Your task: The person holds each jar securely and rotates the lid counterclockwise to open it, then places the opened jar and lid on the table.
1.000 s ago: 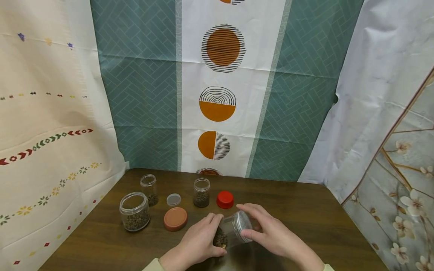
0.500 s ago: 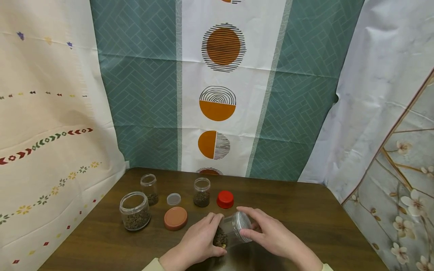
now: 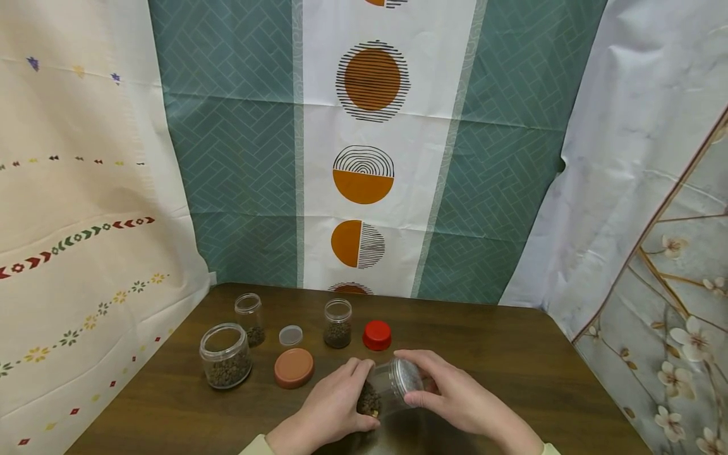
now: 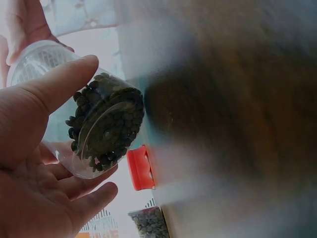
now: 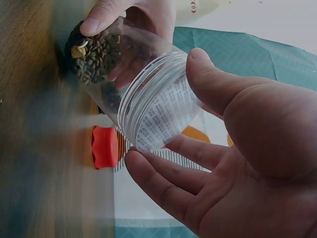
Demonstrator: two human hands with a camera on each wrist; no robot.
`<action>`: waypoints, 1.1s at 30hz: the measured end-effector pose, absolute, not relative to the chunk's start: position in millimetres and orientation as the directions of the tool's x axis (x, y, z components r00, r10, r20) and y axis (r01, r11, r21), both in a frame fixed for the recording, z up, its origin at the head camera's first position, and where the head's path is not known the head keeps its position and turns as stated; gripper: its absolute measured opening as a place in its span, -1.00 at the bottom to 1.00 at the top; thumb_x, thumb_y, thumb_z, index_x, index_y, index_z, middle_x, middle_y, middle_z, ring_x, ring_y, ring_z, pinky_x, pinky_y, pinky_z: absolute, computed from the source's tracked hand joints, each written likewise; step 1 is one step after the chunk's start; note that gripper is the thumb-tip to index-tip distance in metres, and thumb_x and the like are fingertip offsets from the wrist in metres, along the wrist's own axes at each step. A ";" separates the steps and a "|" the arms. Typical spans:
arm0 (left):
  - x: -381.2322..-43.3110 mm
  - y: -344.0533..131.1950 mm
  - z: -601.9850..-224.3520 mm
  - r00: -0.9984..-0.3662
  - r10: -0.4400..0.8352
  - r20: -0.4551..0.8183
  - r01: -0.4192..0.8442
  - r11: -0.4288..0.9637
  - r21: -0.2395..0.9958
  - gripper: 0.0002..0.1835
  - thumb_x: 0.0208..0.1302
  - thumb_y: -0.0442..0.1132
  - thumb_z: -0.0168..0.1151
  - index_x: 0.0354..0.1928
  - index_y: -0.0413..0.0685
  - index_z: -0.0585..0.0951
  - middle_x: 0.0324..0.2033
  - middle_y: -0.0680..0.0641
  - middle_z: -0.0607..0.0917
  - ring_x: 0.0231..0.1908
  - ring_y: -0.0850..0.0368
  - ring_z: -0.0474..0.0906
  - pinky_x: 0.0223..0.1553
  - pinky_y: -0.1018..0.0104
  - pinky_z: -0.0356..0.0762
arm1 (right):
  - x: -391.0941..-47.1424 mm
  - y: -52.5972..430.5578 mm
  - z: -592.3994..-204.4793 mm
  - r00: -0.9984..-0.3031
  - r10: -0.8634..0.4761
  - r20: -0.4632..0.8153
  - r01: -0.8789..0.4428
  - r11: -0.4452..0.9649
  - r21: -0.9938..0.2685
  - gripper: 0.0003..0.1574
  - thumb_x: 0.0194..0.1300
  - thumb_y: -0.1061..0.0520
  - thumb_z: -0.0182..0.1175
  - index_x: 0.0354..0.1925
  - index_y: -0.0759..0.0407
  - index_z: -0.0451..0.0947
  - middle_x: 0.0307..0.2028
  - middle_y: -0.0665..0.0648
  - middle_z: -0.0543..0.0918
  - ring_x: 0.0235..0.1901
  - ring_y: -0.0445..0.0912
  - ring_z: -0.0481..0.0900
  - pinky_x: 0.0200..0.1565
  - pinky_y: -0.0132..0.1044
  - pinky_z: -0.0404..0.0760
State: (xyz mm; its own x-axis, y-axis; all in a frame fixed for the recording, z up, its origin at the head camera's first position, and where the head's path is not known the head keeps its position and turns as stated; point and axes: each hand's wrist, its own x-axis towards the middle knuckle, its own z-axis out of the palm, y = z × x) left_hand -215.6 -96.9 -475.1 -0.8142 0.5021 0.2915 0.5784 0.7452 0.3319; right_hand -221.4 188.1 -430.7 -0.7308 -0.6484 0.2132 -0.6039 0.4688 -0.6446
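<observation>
A clear jar (image 3: 388, 393) with dark brown pellets at its base tilts over the table near the front, its lidded end toward the right. My left hand (image 3: 341, 398) grips the jar's lower part, thumb on one side and fingers on the other, as the left wrist view also shows. On the mouth sits a clear screw lid (image 5: 166, 106) with small printed text. My right hand (image 3: 449, 388) holds this lid by its rim between thumb (image 5: 208, 74) and fingertips. Among the pellets, close to the left thumb, lies a small yellowish piece (image 5: 78, 50).
Behind the hands stand a wide open jar (image 3: 225, 363), a slim open jar (image 3: 250, 316) and another open jar (image 3: 338, 328), all with pellets. A red cap (image 3: 377, 335), an orange-brown lid (image 3: 294, 368) and a small clear lid (image 3: 291, 335) lie on the wooden table (image 3: 483, 335).
The right hand's fingers and thumb have shifted slightly around the lid's rim. The left hand and the jar stay in place.
</observation>
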 end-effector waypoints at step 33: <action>-215.8 -97.4 -474.9 -0.823 0.497 0.276 0.567 0.750 0.342 0.02 0.01 0.18 0.81 0.42 -0.10 0.51 0.09 -0.01 0.64 -0.02 0.17 0.63 -0.07 0.16 0.72 | -211.7 179.9 -416.2 -0.815 -0.564 0.136 -0.496 0.555 -0.667 -0.15 0.53 -0.23 0.40 0.63 -0.26 0.36 0.35 0.03 0.56 0.00 -0.10 0.71 -0.10 -0.22 0.71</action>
State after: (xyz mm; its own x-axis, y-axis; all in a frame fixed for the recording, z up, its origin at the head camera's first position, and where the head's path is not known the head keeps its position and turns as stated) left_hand -215.8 -97.4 -474.9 -0.8231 0.4965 0.2757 0.5667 0.7498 0.3415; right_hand -211.7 179.9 -416.2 -0.8146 -0.5638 0.1362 -0.4960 0.5555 -0.6674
